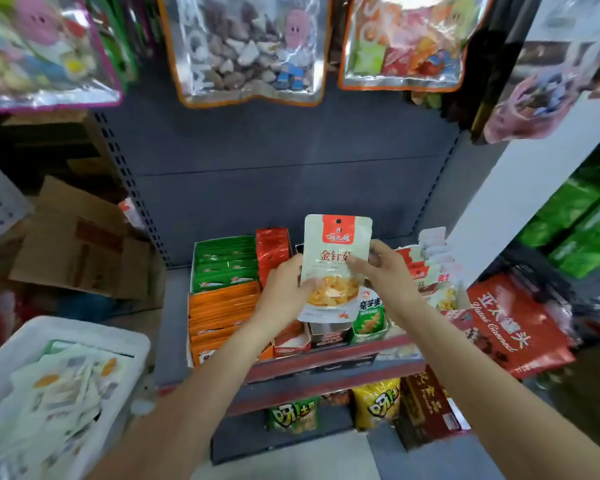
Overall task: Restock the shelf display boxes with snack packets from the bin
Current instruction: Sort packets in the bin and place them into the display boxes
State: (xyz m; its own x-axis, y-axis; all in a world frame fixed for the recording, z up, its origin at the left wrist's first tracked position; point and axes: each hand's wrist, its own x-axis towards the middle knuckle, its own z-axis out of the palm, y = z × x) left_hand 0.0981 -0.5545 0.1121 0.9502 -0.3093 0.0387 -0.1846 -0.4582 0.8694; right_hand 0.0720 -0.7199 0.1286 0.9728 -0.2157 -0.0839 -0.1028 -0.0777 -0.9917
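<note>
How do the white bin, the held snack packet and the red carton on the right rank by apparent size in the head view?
1. White bin, largest, though it sits nearest the camera, which inflates it.
2. Red carton.
3. Snack packet, held upright by the left hand and right hand, smallest.

The pale snack packet (335, 268), held upright by both hands above the shelf display boxes, carries the large characters "金针菇" across its middle. Its red top panel bears white brand characters, too blurred to read. The green packet (369, 315) standing in a box just below it shows characters that are not fully legible. The large red bag (515, 325) at the right reads "亚太罐头" in white, with a line of Latin script beneath that cannot be read reliably. The yellow bag (378, 405) and the green bag (293, 415) on the lower shelf show bold stylised characters, unreadable.
</note>
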